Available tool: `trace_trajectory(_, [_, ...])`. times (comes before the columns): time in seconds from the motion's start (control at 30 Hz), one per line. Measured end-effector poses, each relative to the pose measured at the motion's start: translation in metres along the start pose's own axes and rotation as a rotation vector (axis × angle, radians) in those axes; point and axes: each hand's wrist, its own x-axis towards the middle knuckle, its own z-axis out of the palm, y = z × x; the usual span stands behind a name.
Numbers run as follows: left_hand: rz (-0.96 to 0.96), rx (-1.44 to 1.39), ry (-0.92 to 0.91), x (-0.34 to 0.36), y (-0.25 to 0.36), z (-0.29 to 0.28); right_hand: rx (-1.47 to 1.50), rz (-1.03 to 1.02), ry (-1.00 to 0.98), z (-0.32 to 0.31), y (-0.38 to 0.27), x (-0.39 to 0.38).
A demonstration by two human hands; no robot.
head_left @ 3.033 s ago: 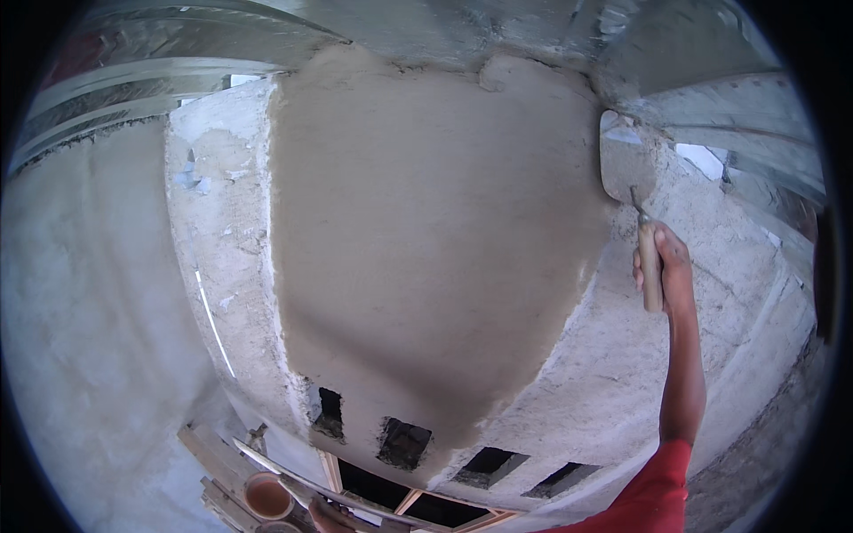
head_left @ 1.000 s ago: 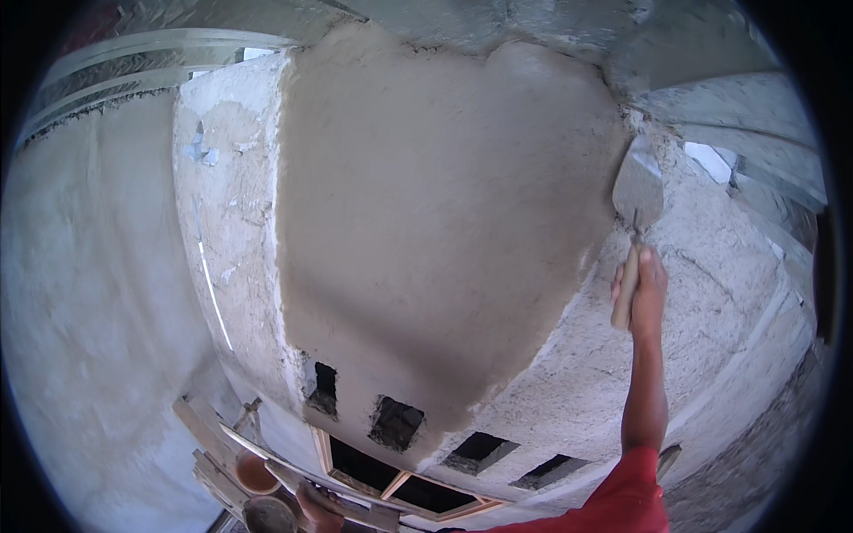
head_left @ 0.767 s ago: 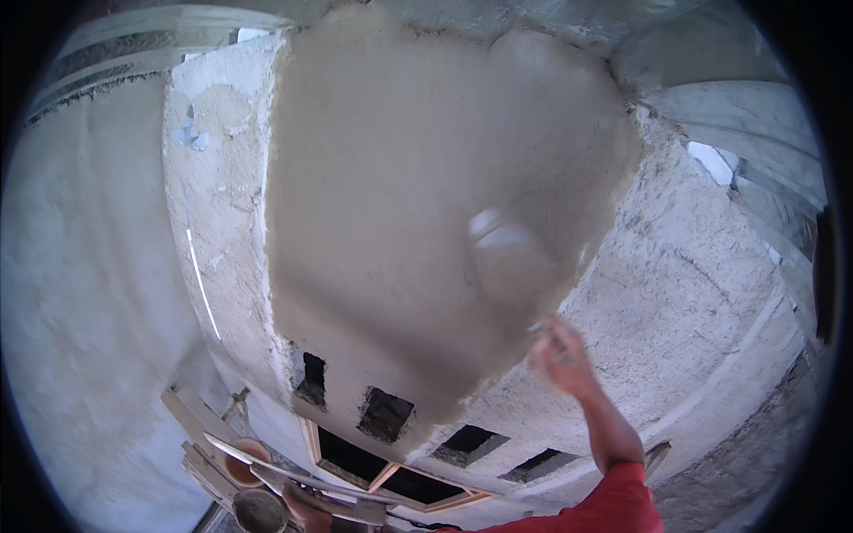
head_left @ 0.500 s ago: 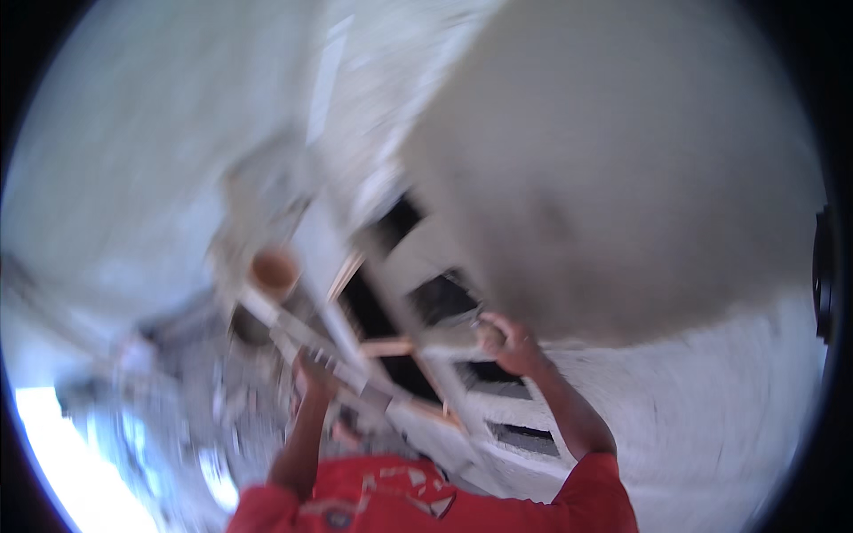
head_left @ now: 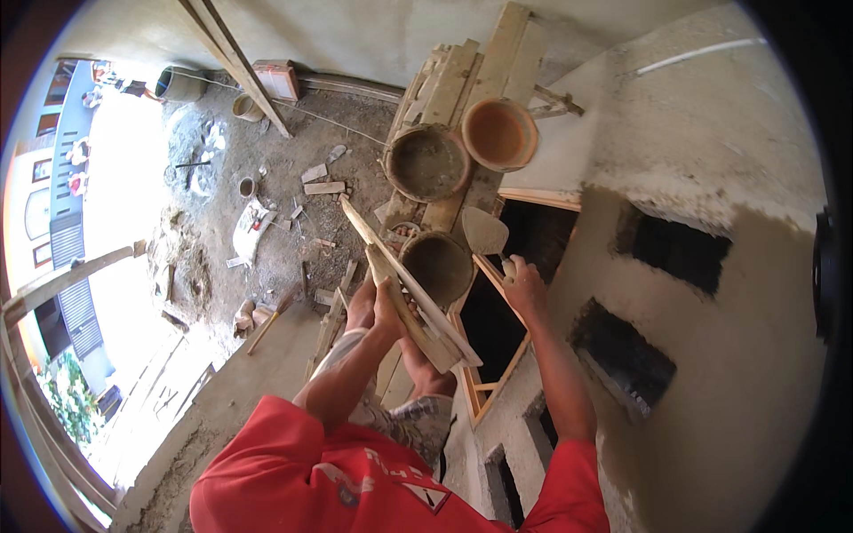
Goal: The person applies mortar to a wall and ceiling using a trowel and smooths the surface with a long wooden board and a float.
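My left hand is closed around the back piece of a long wooden plastering float, held tilted in front of my legs. My right hand grips the handle of a trowel, its grey blade pointing up and away. That blade is just right of a bucket of grey mix, which the float partly covers. Farther off, a second bucket with grey contents and an orange-lined bucket stand side by side on planks.
To the right is a plastered wall with dark rectangular openings. A wooden frame surrounds dark gaps beside the planks. Rubble and wood scraps litter the ground below at left. A slanting timber stands at the back.
The view has swung from the blurred wall toward the buckets and ground. My right hand, with the trowel, is now beside the buckets. The float stays in my left hand.
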Motion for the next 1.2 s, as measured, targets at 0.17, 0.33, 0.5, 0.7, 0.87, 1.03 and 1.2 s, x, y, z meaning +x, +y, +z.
trace_trajectory(0.17, [0.011,-0.080,-0.085,0.048,0.000,0.010,-0.053,0.031,0.050,0.051,-0.016,0.119])
trace_trajectory(0.33, [0.039,-0.100,-0.081,0.069,0.000,0.016,-0.120,0.026,0.068,0.097,-0.031,0.231])
trace_trajectory(0.5, [-0.004,-0.133,-0.098,0.077,-0.005,0.014,-0.196,-0.014,0.044,0.114,-0.056,0.302])
trace_trajectory(0.7, [-0.039,-0.032,-0.056,0.074,-0.007,0.024,-0.243,-0.127,0.134,0.138,-0.061,0.347])
trace_trajectory(0.87, [-0.017,-0.041,-0.053,0.073,-0.006,0.027,-0.236,-0.230,0.101,0.151,-0.069,0.361])
trace_trajectory(1.03, [0.041,-0.079,0.032,0.079,-0.011,0.032,-0.199,-0.270,0.022,0.153,-0.073,0.365])
trace_trajectory(1.2, [-0.008,-0.035,0.016,0.075,-0.006,0.036,-0.161,-0.354,0.048,0.161,-0.054,0.370])
